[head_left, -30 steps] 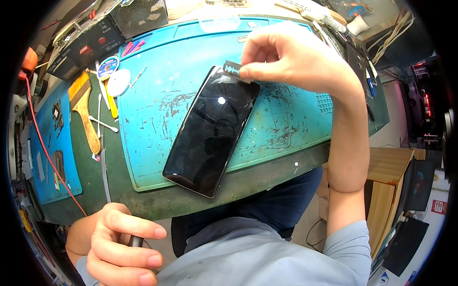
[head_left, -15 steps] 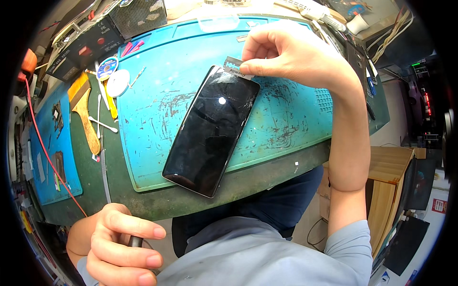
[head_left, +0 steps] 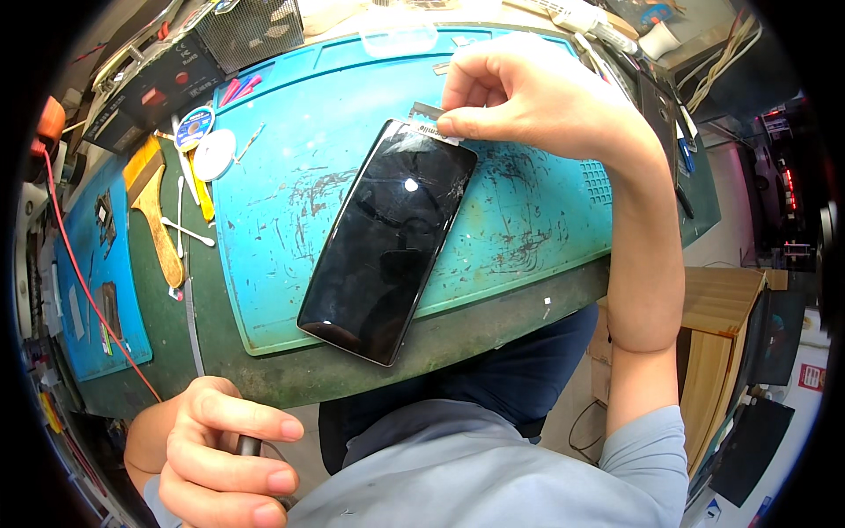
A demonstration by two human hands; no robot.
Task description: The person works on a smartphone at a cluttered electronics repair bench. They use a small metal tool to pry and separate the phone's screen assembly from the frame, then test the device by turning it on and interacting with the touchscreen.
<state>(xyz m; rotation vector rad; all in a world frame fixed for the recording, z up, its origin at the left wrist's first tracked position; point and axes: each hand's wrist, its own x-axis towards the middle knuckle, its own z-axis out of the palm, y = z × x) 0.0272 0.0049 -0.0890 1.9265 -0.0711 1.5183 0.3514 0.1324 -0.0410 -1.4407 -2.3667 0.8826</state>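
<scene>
A black smartphone (head_left: 387,246) with a glossy, cracked screen lies aslant on the blue-green work mat (head_left: 290,114), its lower end sticking out past the mat's front edge. My right hand (head_left: 515,97) pinches a flat razor blade (head_left: 426,113) between thumb and fingers. The blade rests at the phone's far edge; whether it goes under the glass I cannot tell. At the lower left, my left hand (head_left: 233,458) is curled round a black, rod-like object (head_left: 249,446). Most of that object is hidden by the fingers, so its kind does not show.
Left of the mat lie a wooden-handled brush (head_left: 158,224), cotton swabs (head_left: 189,232) and round spools (head_left: 214,155). A red cable (head_left: 88,273) crosses a smaller blue mat (head_left: 79,343). Pens and tools line the far right edge. A wooden cabinet (head_left: 709,352) stands at the right.
The razor blade has tilted and dropped slightly onto the phone's far edge, my right hand moving a little left with it. My left hand has hardly moved.
</scene>
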